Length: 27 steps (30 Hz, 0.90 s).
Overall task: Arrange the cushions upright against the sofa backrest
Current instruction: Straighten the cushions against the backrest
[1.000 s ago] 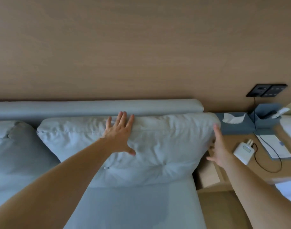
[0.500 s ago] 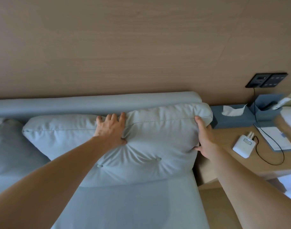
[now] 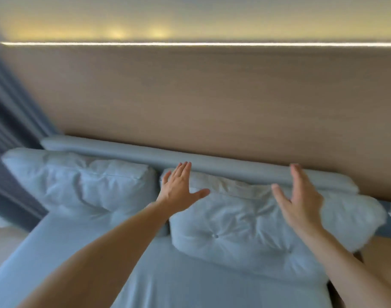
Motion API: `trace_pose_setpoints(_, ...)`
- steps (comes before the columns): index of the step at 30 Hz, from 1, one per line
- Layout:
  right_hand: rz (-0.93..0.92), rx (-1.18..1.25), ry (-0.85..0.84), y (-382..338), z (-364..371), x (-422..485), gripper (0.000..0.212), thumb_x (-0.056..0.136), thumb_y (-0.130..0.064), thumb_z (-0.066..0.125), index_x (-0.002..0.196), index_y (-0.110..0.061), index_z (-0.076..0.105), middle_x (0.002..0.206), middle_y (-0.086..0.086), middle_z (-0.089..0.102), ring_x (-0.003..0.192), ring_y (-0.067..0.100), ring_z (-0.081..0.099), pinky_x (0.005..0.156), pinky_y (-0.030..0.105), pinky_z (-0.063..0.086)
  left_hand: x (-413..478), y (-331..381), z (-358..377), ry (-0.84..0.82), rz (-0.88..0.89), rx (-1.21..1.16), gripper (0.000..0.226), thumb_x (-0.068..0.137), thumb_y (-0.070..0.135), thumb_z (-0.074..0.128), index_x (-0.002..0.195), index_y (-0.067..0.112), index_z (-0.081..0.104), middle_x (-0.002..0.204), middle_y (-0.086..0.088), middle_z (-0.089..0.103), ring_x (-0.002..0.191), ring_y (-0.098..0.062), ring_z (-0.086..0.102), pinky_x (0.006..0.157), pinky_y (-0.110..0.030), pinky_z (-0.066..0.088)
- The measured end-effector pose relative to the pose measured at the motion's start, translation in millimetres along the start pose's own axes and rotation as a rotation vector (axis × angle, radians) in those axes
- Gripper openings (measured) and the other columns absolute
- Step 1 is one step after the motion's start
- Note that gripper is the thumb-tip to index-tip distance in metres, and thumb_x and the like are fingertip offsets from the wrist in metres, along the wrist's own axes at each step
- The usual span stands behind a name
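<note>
Though blurred, cushions (image 3: 245,221) against backrest (image 3: 212,164)

Both arms were bare, with no sleeves showing. The left hand (image 3: 179,188) and the right hand (image 3: 301,202) wore no gloves or rings.

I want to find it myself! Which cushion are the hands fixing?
Find the long grey sofa backrest under the wooden wall. Two pale cushions lean against it. It is the right cushion, with the open left hand and right hand in front of it; the left cushion, beside the blue curtain, has no hands near.
</note>
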State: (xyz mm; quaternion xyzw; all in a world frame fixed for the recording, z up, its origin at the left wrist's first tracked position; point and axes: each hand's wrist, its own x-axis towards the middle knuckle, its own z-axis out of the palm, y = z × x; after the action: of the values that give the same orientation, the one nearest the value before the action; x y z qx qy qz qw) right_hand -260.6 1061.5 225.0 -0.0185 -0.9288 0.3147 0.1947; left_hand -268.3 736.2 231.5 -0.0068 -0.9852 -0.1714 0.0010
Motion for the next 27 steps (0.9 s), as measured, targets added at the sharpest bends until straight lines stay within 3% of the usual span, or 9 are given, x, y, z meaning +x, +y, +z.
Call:
trace_pose_setpoints(4,-0.342,-0.038,-0.253,-163.6,70.7,-5.5,0.084,0.085,-0.065,0.042,0.148,-0.01,0.048,0.155,0.012,0.048,0.141,0.027,0.046,0.107,0.051,0.041,-21.0,-130.6,-76.2,0.146,-0.376,-0.281,0.094,0.093,0.073,0.052,0.163,0.014,0.029,0.167,-0.007,0.035,0.152,-0.026,0.034,0.124,-0.046,0.023)
trace_pose_setpoints(8,-0.442,-0.132,-0.444,-317.0,160.7,-20.2,0.098,0.076,-0.076,0.03,0.154,-0.018,0.039,0.163,0.003,0.036,0.149,0.018,0.033,0.112,0.043,0.033,-28.5,-273.6,-126.1,0.26,-0.576,-0.629,0.083,0.096,0.066,0.056,0.159,0.014,0.037,0.16,-0.013,0.046,0.145,-0.032,0.045,0.119,-0.05,0.036)
trace_pose_setpoints(11,-0.444,-0.25,-0.602,-400.5,247.0,-31.5,0.095,0.084,-0.076,0.045,0.159,-0.021,0.023,0.168,-0.002,0.024,0.153,0.014,0.021,0.115,0.043,0.024,-27.0,-373.8,-143.3,0.316,-0.608,-0.834,0.076,0.1,0.059,0.053,0.159,0.014,0.038,0.16,-0.01,0.045,0.145,-0.03,0.044,0.118,-0.047,0.037)
trace_pose_setpoints(14,-0.399,-0.342,-0.689,-475.6,342.1,-36.0,0.106,0.081,-0.077,0.058,0.16,-0.02,0.017,0.167,-0.001,0.023,0.152,0.018,0.022,0.115,0.046,0.024,-19.1,-476.3,-151.0,0.355,-0.647,-0.932,0.072,0.101,0.056,0.054,0.157,0.014,0.04,0.156,-0.008,0.048,0.14,-0.028,0.047,0.11,-0.042,0.039)
trace_pose_setpoints(16,-0.386,-0.395,-0.719,-511.1,390.5,-34.8,0.116,0.074,-0.079,0.064,0.16,-0.02,0.015,0.167,0.001,0.022,0.152,0.02,0.023,0.115,0.048,0.024,-15.2,-533.7,-157.6,0.413,-0.667,-0.914,0.072,0.1,0.056,0.057,0.156,0.012,0.041,0.155,-0.01,0.049,0.139,-0.029,0.049,0.106,-0.038,0.039)
trace_pose_setpoints(20,-0.36,-0.483,-0.739,-552.7,460.3,-22.6,0.134,0.059,-0.082,0.073,0.161,-0.021,0.009,0.167,0.005,0.019,0.153,0.024,0.018,0.115,0.051,0.024,-2.1,-625.2,-166.9,0.543,-0.719,-0.885,0.083,0.093,0.06,0.067,0.157,0.014,0.039,0.159,-0.007,0.041,0.143,-0.028,0.045,0.114,-0.045,0.041)
trace_pose_setpoints(24,-0.293,-0.654,-0.849,-553.4,496.9,-14.2,0.154,0.048,-0.082,0.08,0.16,-0.027,-0.01,0.17,0.011,0.002,0.156,0.033,0.001,0.117,0.059,0.018,15.9,-684.8,-161.3,0.555,-0.686,-0.951,0.08,0.093,0.053,0.071,0.153,0.01,0.041,0.154,-0.005,0.039,0.13,-0.019,0.047,0.1,-0.036,0.042)
trace_pose_setpoints(27,-0.26,-0.738,-0.882,-534.7,508.5,-20.9,0.157,0.045,-0.08,0.082,0.157,-0.037,-0.019,0.164,0.015,0.017,0.15,0.037,0.021,0.113,0.062,0.024,27.8,-715.6,-146.9,0.457,-0.687,-1.011,0.11,0.076,0.072,0.077,0.162,0.027,0.025,0.168,-0.001,0.023,0.15,-0.027,0.034,0.118,-0.05,0.037)
